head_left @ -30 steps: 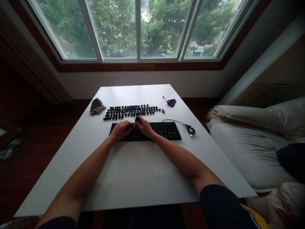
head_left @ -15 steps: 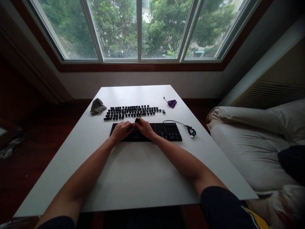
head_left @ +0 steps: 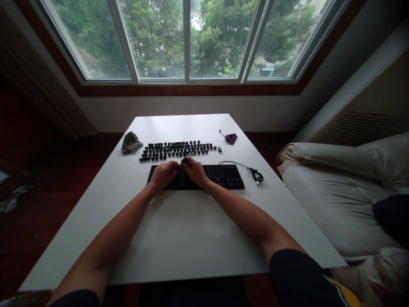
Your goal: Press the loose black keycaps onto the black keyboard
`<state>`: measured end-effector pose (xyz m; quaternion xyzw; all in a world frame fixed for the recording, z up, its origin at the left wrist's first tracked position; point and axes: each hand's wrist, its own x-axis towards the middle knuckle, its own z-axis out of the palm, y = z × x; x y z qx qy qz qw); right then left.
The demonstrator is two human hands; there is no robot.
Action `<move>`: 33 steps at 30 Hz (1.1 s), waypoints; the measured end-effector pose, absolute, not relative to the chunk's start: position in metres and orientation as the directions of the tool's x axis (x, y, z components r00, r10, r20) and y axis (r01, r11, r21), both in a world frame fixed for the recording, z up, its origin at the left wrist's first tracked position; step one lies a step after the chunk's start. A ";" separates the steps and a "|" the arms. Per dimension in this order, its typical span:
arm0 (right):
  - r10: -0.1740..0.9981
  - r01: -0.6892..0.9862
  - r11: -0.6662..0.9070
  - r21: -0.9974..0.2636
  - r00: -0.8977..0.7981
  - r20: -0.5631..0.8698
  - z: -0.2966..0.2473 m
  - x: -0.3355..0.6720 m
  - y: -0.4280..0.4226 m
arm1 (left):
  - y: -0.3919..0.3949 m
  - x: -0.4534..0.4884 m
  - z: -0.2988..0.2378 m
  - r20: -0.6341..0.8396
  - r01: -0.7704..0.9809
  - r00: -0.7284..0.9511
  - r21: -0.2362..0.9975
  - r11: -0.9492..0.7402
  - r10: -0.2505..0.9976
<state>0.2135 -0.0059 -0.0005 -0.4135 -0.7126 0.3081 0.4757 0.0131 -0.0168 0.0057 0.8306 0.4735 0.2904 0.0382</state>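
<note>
A black keyboard [head_left: 225,176] lies on the white table, and both my hands are over its left half. My right hand [head_left: 195,172] is closed around the black handle of a keycap puller [head_left: 184,160], whose thin wire loops stick out beyond the fingers. Close beside it, my left hand [head_left: 162,174] has its thumb and fingertips drawn together at the keyboard's top; whatever they pinch is too small and dark to make out. Rows of loose black keycaps [head_left: 175,149] are laid out just behind the keyboard.
A grey cloth [head_left: 131,143] sits at the table's left edge. At the far right are a purple cloth [head_left: 231,138] and a small brush [head_left: 221,133]. The keyboard's coiled cable [head_left: 256,175] rests to the right. Beyond the white table [head_left: 179,238] stands a pale sofa [head_left: 322,200].
The puller has turned slightly in my right hand, and its wire loops show more clearly. My left fingertips have shifted a little; the keyboard and keycaps look the same.
</note>
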 end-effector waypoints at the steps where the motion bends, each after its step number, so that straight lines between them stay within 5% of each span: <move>1: 0.876 0.303 0.481 -0.823 -0.199 0.439 0.001 0.213 -0.008 | -0.016 0.013 0.006 0.444 0.754 0.356 0.384 -0.533 0.823; 9: 0.867 0.303 0.499 -0.812 -0.187 0.462 0.001 0.209 -0.011 | -0.011 0.012 0.004 0.425 0.620 0.308 0.589 -0.518 0.851; 24: 0.887 0.377 0.461 -0.803 -0.186 0.422 0.003 0.206 -0.016 | -0.014 0.013 0.006 0.310 0.703 0.371 0.522 -0.483 0.875; 33: 0.882 0.304 0.472 -0.828 -0.175 0.439 0.004 0.206 -0.018 | -0.016 0.015 0.006 0.370 0.734 0.309 0.493 -0.467 0.876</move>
